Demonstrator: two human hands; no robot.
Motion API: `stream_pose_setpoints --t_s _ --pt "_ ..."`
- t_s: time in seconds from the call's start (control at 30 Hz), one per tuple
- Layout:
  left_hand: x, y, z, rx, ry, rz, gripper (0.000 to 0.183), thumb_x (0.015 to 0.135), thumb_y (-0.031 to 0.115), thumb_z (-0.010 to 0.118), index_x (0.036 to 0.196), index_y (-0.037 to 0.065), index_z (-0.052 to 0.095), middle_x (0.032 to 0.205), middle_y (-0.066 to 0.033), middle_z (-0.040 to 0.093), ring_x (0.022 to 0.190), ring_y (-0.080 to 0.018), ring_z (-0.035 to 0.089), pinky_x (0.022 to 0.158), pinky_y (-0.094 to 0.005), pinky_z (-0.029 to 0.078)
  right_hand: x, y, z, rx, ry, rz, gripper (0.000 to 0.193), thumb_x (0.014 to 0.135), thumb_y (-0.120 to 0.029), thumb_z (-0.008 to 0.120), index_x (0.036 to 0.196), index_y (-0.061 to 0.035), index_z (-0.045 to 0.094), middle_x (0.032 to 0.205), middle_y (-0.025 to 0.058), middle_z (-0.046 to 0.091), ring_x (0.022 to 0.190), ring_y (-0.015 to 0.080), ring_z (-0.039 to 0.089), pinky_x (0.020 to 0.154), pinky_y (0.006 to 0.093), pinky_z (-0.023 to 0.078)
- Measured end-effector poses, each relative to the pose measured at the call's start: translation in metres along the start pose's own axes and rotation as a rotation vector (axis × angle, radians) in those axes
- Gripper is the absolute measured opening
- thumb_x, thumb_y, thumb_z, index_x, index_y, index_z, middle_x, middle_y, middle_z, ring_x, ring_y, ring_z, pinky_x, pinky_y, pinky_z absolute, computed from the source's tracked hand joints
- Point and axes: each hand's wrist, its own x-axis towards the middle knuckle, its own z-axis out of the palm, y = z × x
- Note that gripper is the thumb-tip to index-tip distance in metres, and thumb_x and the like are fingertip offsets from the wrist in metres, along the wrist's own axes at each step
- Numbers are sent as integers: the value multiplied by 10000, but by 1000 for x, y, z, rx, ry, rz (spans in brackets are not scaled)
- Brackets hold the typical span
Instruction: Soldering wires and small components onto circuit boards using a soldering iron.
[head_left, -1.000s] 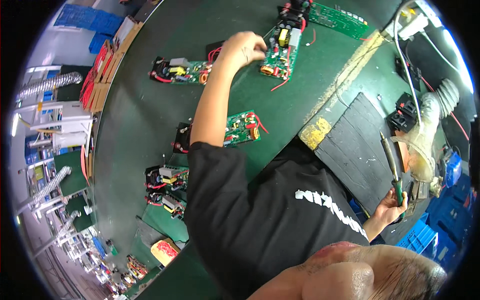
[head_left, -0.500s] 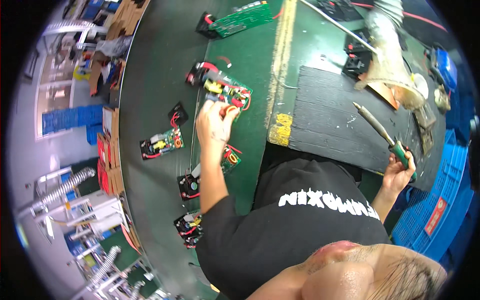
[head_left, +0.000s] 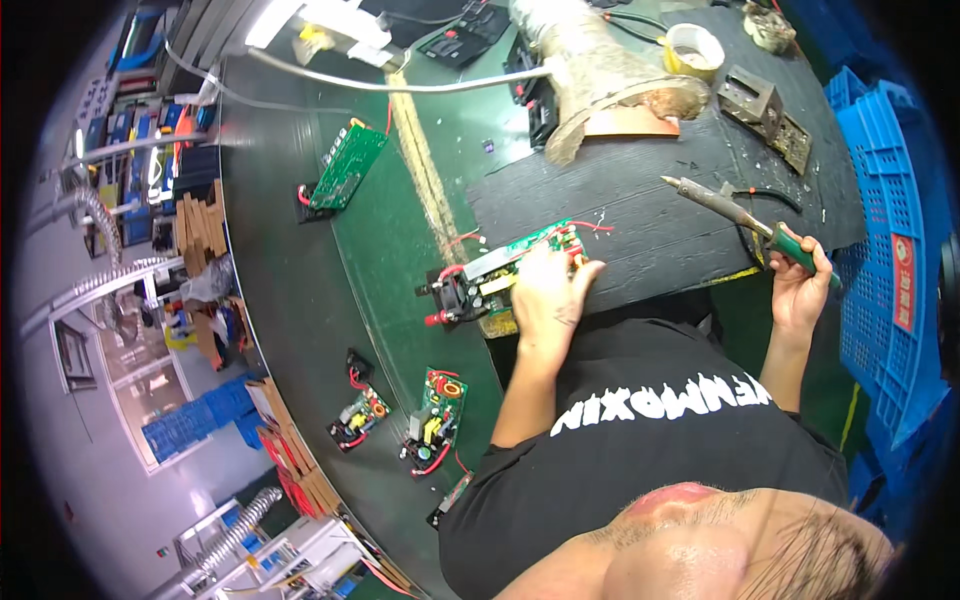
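My left hand [head_left: 548, 292] grips a green circuit board [head_left: 497, 270] with red wires and a small black fan, holding it at the near left edge of a dark work mat [head_left: 650, 215]. Off to the right, my right hand [head_left: 797, 290] is closed around the green handle of a soldering iron [head_left: 740, 215]; its metal tip points up and left over the mat. The iron's tip is well apart from the board.
More green circuit boards lie on the green bench: one far left [head_left: 345, 180], two near me [head_left: 437, 420] [head_left: 357, 417]. A foil-wrapped hose [head_left: 590, 70], a tape roll [head_left: 695, 50] and a metal holder [head_left: 765, 115] sit at the back. Blue crates [head_left: 890, 250] stand on the right.
My left hand took a circuit board from the bench on the left and brought it to the mat's edge. The right hand stayed closed on the soldering iron. The camera view swung.
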Motion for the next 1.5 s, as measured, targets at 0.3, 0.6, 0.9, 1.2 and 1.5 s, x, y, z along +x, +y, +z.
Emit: stream_pose_setpoints --t_s 0.3,0.6,0.9,1.2,1.5 --pt "151 -82 5 199 14 345 439 706 215 689 1091 63 542 978 -147 543 938 -314 519 842 -367 421 -2 -9 -19 7 31 -46 173 872 -235 507 857 -66 540 1075 222 592 724 235 621 625 280 503" --pt "125 -99 -39 -570 -11 -375 218 835 163 614 946 -22 644 740 -54 633 548 -93 552 529 -224 452 -5 -18 -39 26 65 -66 169 882 -239 492 824 -83 524 1069 231 593 739 234 628 639 266 515" --pt "61 -67 -90 -993 37 -499 188 869 106 567 959 -58 593 724 -94 618 554 -166 603 459 -241 445 12 -18 -25 13 -37 24 167 880 -239 490 831 -82 522 1087 229 585 755 232 584 663 278 467" --pt "67 -49 -75 -979 -210 -313 182 840 6 550 1000 -73 584 779 -102 635 600 -162 620 534 -241 489 -11 -18 -34 38 -39 -29 171 888 -222 478 829 -71 531 1085 236 584 737 238 617 636 276 511" --pt "68 -28 -60 -1151 -303 -313 142 838 24 559 964 -41 545 841 -116 618 695 -175 624 602 -320 561 -34 -13 -48 58 -51 -79 187 894 -227 470 843 -59 535 1091 237 580 739 241 640 650 283 535"
